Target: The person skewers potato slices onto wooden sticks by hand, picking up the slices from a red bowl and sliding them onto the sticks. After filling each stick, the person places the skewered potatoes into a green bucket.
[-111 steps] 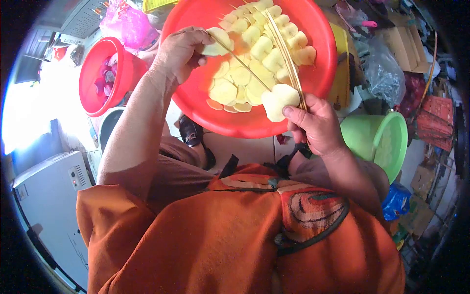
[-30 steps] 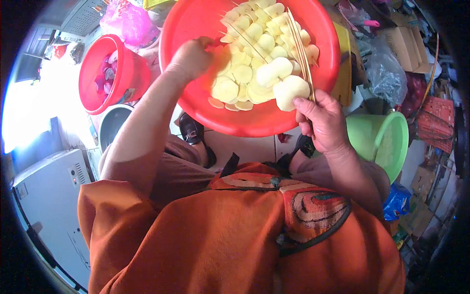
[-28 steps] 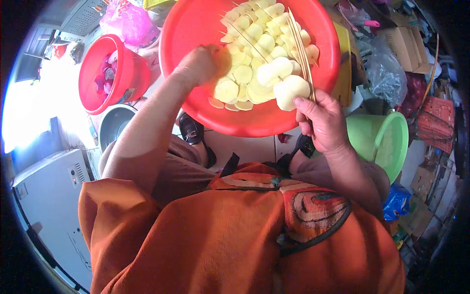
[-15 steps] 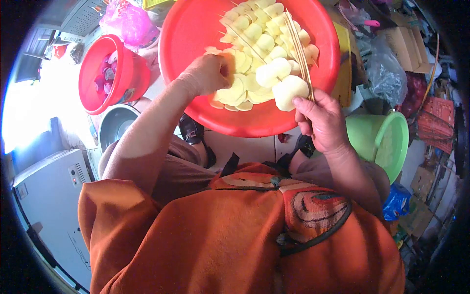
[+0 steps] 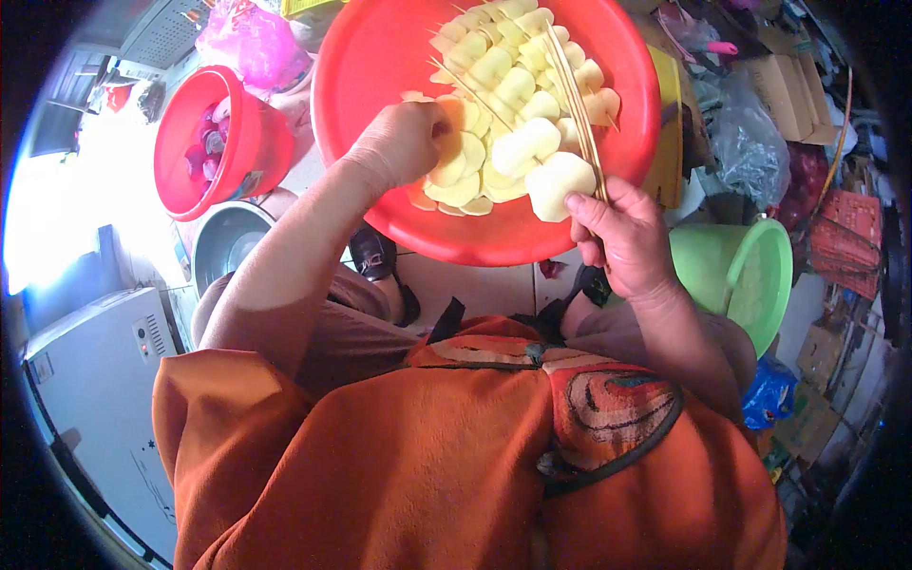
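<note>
A large red basin (image 5: 356, 57) holds loose pale-yellow potato slices (image 5: 458, 190) and several loaded potato skewers (image 5: 513, 85). My left hand (image 5: 404, 141) is at the left of the slice pile, its fingers curled closed against a slice at the fingertips; the far fingers are partly hidden. My right hand (image 5: 627, 226) is closed around a bundle of thin bamboo skewers (image 5: 576, 95) over the basin's near right rim. Threaded potato slices (image 5: 559, 186) sit just beside my right thumb. One bare skewer tip lies across the pile.
At the left stand a smaller red bucket (image 5: 249, 142) with purplish pieces inside and a grey metal basin (image 5: 214, 242). A green bucket (image 5: 727, 271) is tipped by my right knee. Cardboard (image 5: 788, 95) and plastic bags lie at the right; a white appliance (image 5: 100, 380) stands at lower left.
My left hand has shifted slightly right over the slices, still closed. The right hand and its skewers have lowered very slightly toward me.
</note>
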### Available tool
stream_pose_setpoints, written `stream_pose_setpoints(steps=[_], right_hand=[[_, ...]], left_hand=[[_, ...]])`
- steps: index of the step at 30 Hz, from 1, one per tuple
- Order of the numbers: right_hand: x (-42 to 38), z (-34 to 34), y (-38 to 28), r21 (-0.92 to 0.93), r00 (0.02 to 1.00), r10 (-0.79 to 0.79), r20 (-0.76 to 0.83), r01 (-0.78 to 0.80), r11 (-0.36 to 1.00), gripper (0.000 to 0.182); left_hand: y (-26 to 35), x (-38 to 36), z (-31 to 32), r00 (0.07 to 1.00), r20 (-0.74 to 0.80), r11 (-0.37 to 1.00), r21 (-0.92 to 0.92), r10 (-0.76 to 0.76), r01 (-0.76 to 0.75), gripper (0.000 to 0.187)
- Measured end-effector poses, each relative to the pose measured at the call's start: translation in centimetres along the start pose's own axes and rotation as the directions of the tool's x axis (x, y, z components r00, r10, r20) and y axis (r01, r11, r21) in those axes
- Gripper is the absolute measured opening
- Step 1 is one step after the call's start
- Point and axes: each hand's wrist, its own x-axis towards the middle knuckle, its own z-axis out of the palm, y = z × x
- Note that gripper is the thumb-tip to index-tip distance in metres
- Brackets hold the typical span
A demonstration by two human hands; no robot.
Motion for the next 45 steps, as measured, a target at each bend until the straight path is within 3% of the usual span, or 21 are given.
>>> stream_pose_setpoints(steps=[1,3,7,9,10,11,13,14,19,21,30,40,43,45], right_hand=[[0.0,0.0,0.0,-0.009,1.000,0.002,0.002,-0.002,1.000,0.021],[0.0,-0.1,0.1,-0.017,1.000,0.004,0.004,-0.004,1.000,0.021],[-0.1,-0.1,0.1,-0.014,1.000,0.011,0.016,-0.011,1.000,0.020],[-0.2,-0.1,0.1,-0.023,1.000,0.023,0.015,-0.022,0.999,0.020],[-0.2,-0.1,0.2,-0.016,0.999,0.028,0.027,-0.028,0.999,0.021],[-0.3,0.0,0.2,-0.009,0.999,0.033,0.040,-0.032,0.999,0.021],[-0.6,0.1,-0.1,-0.016,0.997,0.039,0.061,-0.038,0.999,0.021],[-0.7,0.1,-0.2,-0.023,0.995,0.049,0.082,-0.047,0.999,0.021],[-0.7,0.1,-0.2,-0.035,0.995,0.044,0.089,-0.041,0.999,0.022],[-0.8,0.2,-0.3,-0.028,0.995,0.045,0.091,-0.042,0.999,0.022],[-0.8,0.3,-0.4,-0.022,0.993,0.016,0.114,-0.013,1.000,0.024],[-0.7,0.1,0.0,-0.022,0.998,-0.030,0.054,0.031,0.999,0.023],[-0.6,0.0,0.2,-0.036,0.998,-0.057,0.027,0.057,0.998,0.023],[-0.6,0.0,0.2,-0.056,0.998,-0.067,0.017,0.068,0.996,0.023]], left_hand=[[0.2,-0.2,-0.2,1.000,0.001,1.000,0.000,0.000,0.000,0.024],[0.4,-0.5,-0.6,0.997,-0.072,0.980,0.198,0.041,-0.026,0.024],[0.5,-0.8,-2.8,0.998,-0.066,0.970,0.243,0.004,0.012,0.026],[-0.2,-0.3,-4.0,0.984,-0.037,0.976,-0.139,-0.177,0.170,0.027],[0.5,-0.4,-4.8,0.960,-0.023,0.900,-0.356,-0.278,0.252,0.022],[0.2,-0.3,-4.8,0.961,-0.025,0.901,-0.355,-0.277,0.250,0.022],[0.2,-0.2,-5.2,0.912,-0.091,0.481,-0.868,-0.400,0.125,0.015],[0.4,-0.3,-5.5,0.875,-0.088,0.408,-0.904,-0.476,0.131,0.011],[-1.2,0.1,-6.4,0.879,-0.044,0.324,-0.937,-0.474,0.128,0.015],[-0.9,0.2,-6.2,0.862,-0.103,0.241,-0.970,-0.497,0.024,0.018],[-0.1,-0.1,-6.6,0.840,-0.166,0.228,-0.972,-0.516,-0.052,0.027],[-0.4,0.0,-6.4,0.893,-0.171,0.200,-0.975,-0.416,-0.094,0.021],[0.5,-0.5,-6.2,0.876,-0.282,0.288,-0.942,-0.392,-0.174,0.020],[1.1,-0.8,-6.1,0.916,-0.325,0.478,-0.860,-0.236,-0.182,0.018]])
